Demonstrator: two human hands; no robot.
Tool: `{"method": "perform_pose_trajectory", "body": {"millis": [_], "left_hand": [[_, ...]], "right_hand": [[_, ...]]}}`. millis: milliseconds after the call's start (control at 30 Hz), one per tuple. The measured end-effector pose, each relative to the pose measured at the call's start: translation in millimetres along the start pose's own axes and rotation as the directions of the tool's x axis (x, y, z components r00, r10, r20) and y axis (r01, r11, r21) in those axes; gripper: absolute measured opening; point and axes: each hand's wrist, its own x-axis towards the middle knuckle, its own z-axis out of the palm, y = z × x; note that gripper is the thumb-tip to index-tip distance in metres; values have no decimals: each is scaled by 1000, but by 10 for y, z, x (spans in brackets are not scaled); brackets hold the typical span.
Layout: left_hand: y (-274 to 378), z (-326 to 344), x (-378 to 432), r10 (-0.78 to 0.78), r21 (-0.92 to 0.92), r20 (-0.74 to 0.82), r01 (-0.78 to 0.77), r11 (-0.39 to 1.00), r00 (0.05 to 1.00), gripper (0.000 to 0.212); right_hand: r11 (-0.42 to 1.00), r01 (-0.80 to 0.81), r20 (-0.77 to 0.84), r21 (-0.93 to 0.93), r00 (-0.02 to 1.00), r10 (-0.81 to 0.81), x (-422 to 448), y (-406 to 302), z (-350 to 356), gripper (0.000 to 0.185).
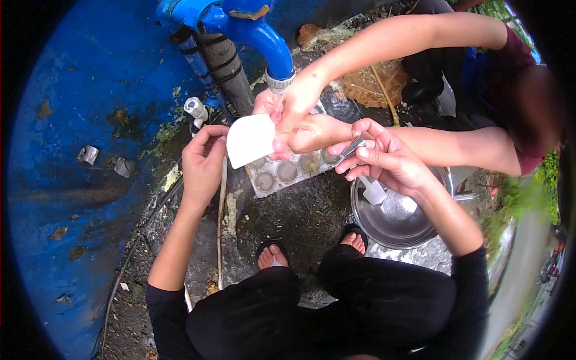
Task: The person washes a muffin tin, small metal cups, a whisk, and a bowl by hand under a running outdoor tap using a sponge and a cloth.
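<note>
My left hand [204, 162] grips the left edge of a white plastic dough scraper [250, 140] between thumb and fingers. Close to the scraper's right edge are another person's wet hands [299, 119]; whether they touch it I cannot tell. Those hands are together under a blue pipe spout [276, 51] with water running over them. In my right hand [382, 155] a small metal piping nozzle [353, 147] is pinched, pointing down and left. Below that hand, a white spatula [374, 192] lies in a stainless steel bowl [400, 225].
A muffin tin [287, 173] lies on the wet ground beneath the spout, partly covered by the hands. A blue wall [81, 216] runs along the left, with a small white tap [195, 109] near it. A dry leaf [371, 85] and stick lie behind.
</note>
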Motion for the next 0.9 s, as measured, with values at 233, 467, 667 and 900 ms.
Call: {"method": "perform_pose_trajectory", "body": {"millis": [233, 467, 667, 900], "left_hand": [[-60, -22, 10, -15, -33, 18, 16, 999, 1000, 12], [-168, -21, 10, -22, -4, 28, 22, 1000, 999, 12], [-195, -20, -4, -33, -40, 22, 34, 999, 999, 13], [-157, -6, 14, -46, -15, 42, 47, 999, 998, 14]], "right_hand": [[1000, 6, -13, -27, 1000, -6, -8, 5, 3, 25], [988, 71, -51, -135, 996, -78, -27, -77, -94, 23], [977, 79, -37, -198, 995, -88, -43, -89, -115, 23], [984, 50, -47, -170, 997, -59, -40, -64, -150, 27]]}}
